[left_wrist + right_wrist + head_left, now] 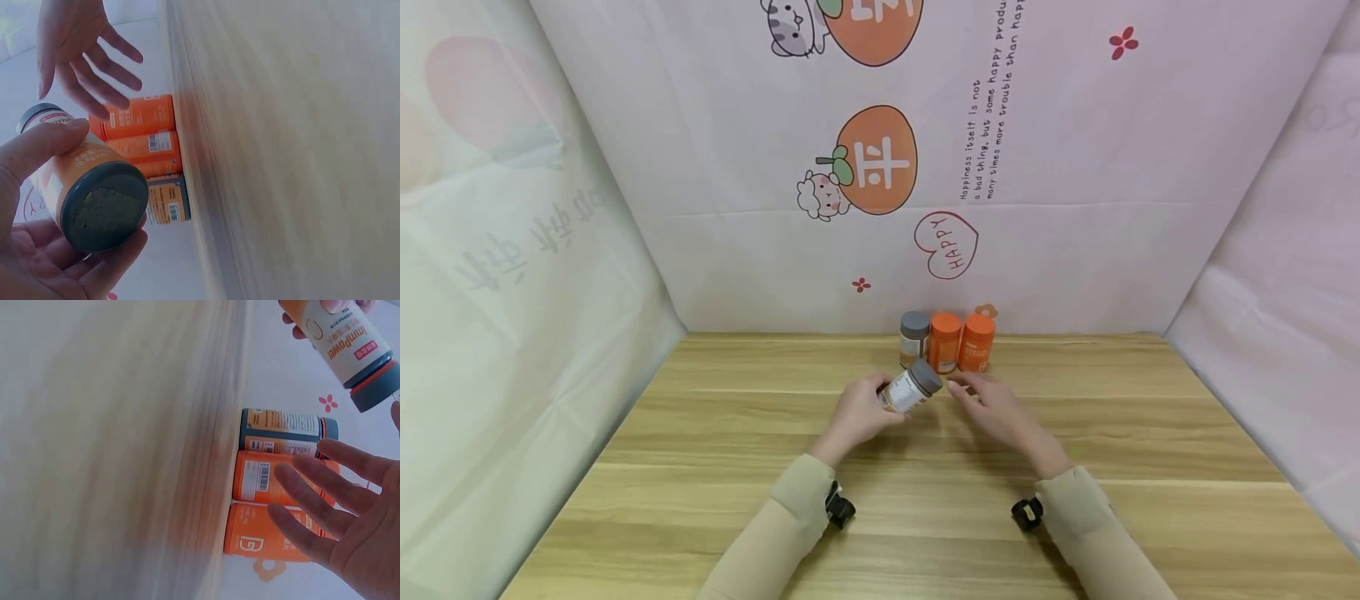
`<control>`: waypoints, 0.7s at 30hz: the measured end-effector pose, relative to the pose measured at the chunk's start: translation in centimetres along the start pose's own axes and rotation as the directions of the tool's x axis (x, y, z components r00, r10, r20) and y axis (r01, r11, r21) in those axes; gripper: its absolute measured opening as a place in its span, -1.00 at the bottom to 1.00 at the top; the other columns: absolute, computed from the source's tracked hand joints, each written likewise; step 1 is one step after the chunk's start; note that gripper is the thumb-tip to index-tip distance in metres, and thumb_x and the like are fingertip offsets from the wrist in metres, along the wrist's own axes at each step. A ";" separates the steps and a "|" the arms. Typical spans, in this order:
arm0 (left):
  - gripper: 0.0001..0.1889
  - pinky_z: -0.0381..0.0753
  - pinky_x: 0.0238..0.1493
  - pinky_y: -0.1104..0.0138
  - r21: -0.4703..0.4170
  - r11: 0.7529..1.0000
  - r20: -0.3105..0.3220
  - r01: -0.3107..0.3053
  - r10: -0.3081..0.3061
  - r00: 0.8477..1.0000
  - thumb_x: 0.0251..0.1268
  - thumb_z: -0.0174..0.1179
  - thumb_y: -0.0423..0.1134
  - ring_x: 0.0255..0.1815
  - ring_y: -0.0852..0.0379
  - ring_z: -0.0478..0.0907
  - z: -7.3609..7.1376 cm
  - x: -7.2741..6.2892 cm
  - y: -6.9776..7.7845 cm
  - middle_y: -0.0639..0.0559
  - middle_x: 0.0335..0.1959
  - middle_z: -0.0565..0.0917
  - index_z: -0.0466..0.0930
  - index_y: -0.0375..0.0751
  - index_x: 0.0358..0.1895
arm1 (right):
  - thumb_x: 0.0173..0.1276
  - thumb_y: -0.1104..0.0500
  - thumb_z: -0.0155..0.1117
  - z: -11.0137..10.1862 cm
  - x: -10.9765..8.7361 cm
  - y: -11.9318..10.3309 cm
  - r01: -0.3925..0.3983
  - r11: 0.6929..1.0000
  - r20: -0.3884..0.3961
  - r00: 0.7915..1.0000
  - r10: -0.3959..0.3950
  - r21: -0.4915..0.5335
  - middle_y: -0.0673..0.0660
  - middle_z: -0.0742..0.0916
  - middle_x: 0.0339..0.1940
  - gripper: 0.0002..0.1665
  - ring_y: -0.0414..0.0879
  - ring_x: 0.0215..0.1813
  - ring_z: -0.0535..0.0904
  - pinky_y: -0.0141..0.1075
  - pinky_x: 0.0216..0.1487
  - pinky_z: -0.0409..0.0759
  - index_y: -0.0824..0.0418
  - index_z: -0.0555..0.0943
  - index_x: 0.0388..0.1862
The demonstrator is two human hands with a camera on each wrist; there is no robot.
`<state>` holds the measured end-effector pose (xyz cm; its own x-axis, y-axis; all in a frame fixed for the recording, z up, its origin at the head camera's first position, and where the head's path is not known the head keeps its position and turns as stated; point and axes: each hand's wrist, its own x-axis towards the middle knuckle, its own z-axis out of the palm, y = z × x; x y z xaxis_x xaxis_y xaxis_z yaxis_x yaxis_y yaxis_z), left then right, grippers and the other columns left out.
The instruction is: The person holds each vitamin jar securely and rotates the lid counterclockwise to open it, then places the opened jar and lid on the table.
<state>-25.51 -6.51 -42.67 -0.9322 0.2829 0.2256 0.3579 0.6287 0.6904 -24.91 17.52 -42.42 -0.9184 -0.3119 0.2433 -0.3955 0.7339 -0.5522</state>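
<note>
My left hand [862, 414] grips a pill bottle [906, 390] with a grey cap and a white and orange label. The bottle leans to the right over the table; its dark base faces the left wrist view. Beside its cap, my right hand [996, 408] holds nothing, and its fingers are extended and spread in the right wrist view. Behind the hands stand a grey-capped bottle [914, 337] and two orange bottles [944, 342], side by side in a row. The right hand's fingers overlap this row in the right wrist view.
The wood-grain table [737, 500] ends at a white printed backdrop [760, 250], with the row of bottles close in front of it. White cloth sides [602, 275] rise at left and right. A dark wrist camera [1027, 512] sits by the right sleeve.
</note>
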 end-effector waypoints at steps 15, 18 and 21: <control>-0.49 0.54 -0.33 0.34 0.031 0.999 0.008 -0.011 0.011 1.000 -0.25 0.52 -0.13 -0.37 0.17 0.55 0.5 -0.6 0.8 0.01 -0.30 0.68 0.59 -0.17 -0.12 | 0.51 -0.16 -0.18 0.7 0.4 -0.9 0.046 0.996 -0.033 0.999 -0.043 0.080 0.18 0.64 0.09 -0.44 0.06 0.09 0.57 -0.03 0.01 0.58 0.16 0.49 0.21; -0.49 0.54 -0.33 0.34 0.043 0.999 0.006 -0.003 0.003 1.000 -0.26 0.52 -0.11 -0.37 0.18 0.55 0.6 -0.6 0.9 0.03 -0.30 0.68 0.58 -0.15 -0.13 | 0.52 -0.15 -0.20 0.8 0.4 -1.1 0.046 0.994 -0.028 0.999 -0.043 0.101 0.17 0.65 0.05 -0.45 0.05 0.01 0.61 -0.07 -0.04 0.59 0.16 0.49 0.19; -0.49 0.54 -0.33 0.34 0.052 0.999 0.001 -0.005 0.005 1.000 -0.27 0.53 -0.11 -0.37 0.18 0.55 0.7 -0.7 1.1 0.04 -0.31 0.68 0.58 -0.15 -0.14 | 0.53 -0.14 -0.21 0.9 0.5 -1.3 0.048 0.990 -0.023 0.999 -0.045 0.136 0.16 0.66 -0.03 -0.46 0.05 -0.12 0.64 -0.14 -0.13 0.59 0.17 0.49 0.18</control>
<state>-24.42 -5.52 -42.56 -0.9304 0.2868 0.2284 0.3648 0.6639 0.6527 -24.83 15.84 -42.29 -0.8993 -0.3306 0.2864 -0.4361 0.6293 -0.6432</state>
